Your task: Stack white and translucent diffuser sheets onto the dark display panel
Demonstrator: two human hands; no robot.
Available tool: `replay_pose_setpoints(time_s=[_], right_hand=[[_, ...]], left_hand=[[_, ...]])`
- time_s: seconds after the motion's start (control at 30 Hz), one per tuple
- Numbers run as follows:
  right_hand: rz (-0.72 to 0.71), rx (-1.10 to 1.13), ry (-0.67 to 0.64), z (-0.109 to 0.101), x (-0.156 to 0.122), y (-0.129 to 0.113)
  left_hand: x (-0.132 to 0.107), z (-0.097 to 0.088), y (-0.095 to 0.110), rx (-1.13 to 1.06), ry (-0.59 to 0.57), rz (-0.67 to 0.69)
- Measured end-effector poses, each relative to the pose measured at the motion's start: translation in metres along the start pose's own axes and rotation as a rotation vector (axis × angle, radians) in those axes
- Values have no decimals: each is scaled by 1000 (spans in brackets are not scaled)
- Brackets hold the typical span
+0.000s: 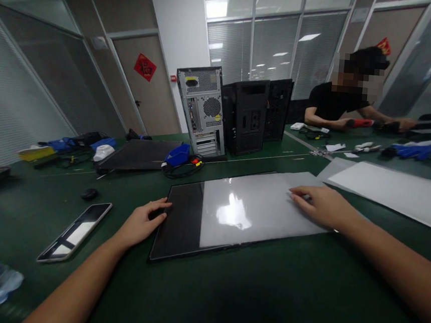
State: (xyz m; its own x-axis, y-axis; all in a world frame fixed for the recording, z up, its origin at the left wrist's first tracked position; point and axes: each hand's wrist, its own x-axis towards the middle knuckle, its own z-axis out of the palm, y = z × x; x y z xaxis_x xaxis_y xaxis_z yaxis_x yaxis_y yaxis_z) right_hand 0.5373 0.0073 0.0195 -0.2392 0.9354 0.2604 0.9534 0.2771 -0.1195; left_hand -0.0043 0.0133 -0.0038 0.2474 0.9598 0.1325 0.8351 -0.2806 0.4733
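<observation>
The fingers (160, 208) of the left hand (138, 224) are spread and loosely curved. Their tips rest on the left edge of a dark flat panel (180, 221) and close on nothing. The right hand (320, 207) lies palm down, its fingers stretched out flat on a pale grey sheet (256, 210) that covers the right-hand three quarters of the panel. Whether something small sits under those fingertips I cannot tell. The panel lies flat on the green desk (226, 293) in the middle of the frame, its long side running left to right. It looks thin, stiff and glassy, so probably light for its area but fragile and apt to flex or crack if lifted by one corner. The two short edges, taken together, seem the safest hold. The glossy sheet reflects the ceiling light and is likely slick and floppy, sliding easily under a flat palm. A phone (75, 232) lies at lower left, a larger white sheet (394, 192) at right, and computer towers (205, 110) stand beyond. Another person (333, 106) works at upper right.
</observation>
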Motion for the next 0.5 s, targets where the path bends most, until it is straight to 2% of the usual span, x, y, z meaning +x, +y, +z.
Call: replay_pose_setpoints(time_s=[0.13,0.3,0.5], right_hand=[[-51,94,45,0,1,-7],[-87,66,-19,4,0,-5],[-226,172,-27,6,-1,-25]], left_hand=[[0,0,3,-5,5,-11],[1,-2,6,-19,10,-19],[1,-2,8,-23,8,-39]])
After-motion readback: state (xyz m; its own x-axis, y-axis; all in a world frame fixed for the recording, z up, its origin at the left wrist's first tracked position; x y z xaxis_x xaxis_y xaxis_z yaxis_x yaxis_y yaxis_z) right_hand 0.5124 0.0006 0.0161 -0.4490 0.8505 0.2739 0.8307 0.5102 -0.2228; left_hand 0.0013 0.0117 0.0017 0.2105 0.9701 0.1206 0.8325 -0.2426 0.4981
